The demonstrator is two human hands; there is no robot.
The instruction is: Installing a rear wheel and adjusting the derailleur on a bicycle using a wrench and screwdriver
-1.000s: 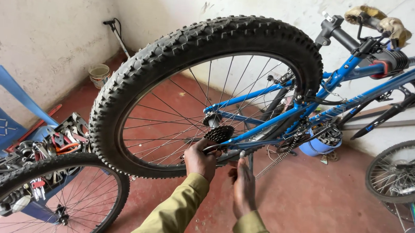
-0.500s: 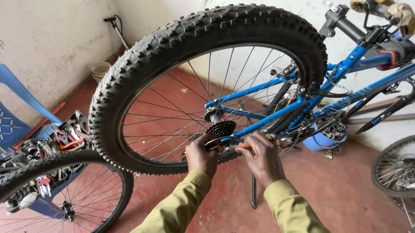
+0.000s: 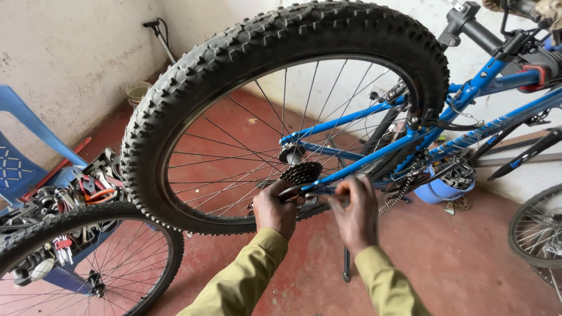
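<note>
Head view: right hand [image 3: 356, 213] has risen beside left hand [image 3: 275, 209] at cassette [image 3: 301, 173].

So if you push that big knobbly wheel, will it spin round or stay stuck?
It would probably spin: the big wheel hangs in the air on the upturned blue bike frame. It likely feels stiff, given the thick tyre and tight spokes. Both hands, left hand and right hand, work by its gears, which might slow it.

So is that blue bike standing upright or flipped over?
Flipped over: the blue bike has its rear wheel raised, above both hands.
</note>
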